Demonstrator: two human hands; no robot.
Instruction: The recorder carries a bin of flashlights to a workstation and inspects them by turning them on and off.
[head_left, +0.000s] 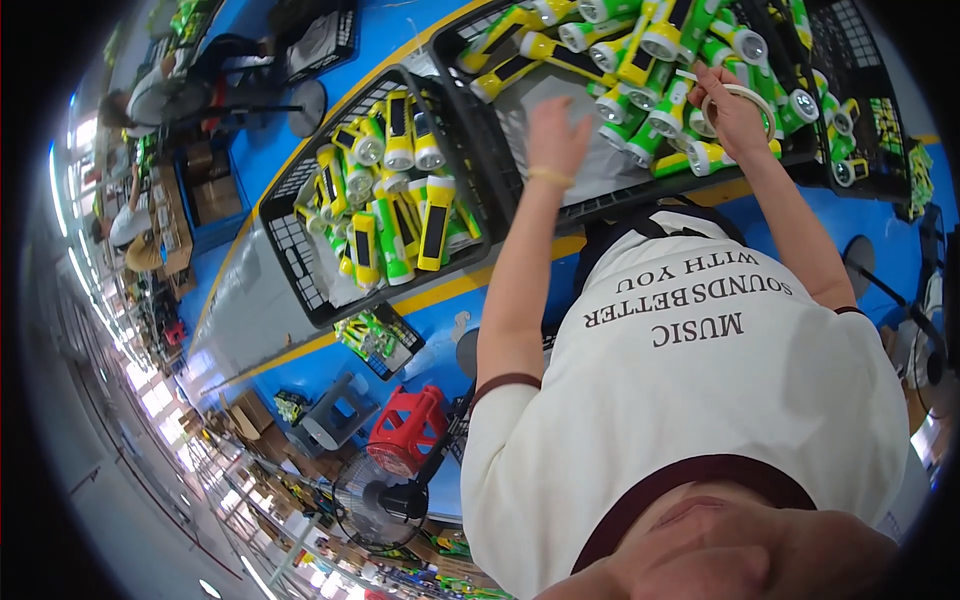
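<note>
A black plastic crate [478, 118] in front of me holds many green and yellow flashlights [640, 60], piled mostly at its far side and right. My left hand [560, 138], smeared a little by motion, hovers over the pale sheet [597, 165] lining the crate's left part. Its fingers look spread and nothing shows in them; a yellowish band circles that wrist. Over the heap at the right, my right hand [735, 115] is closed on a roll of whitish tape [768, 112]. A short white piece [686, 75] shows at its fingertips, near the flashlight heads.
To the left stands a second black crate [285, 235] of flashlights, with a smaller crate [400, 340] below it. Another flashlight crate [893, 150] is at the right. A red stool [408, 425] and a fan [385, 500] stand lower left. Other people [135, 225] sit farther left.
</note>
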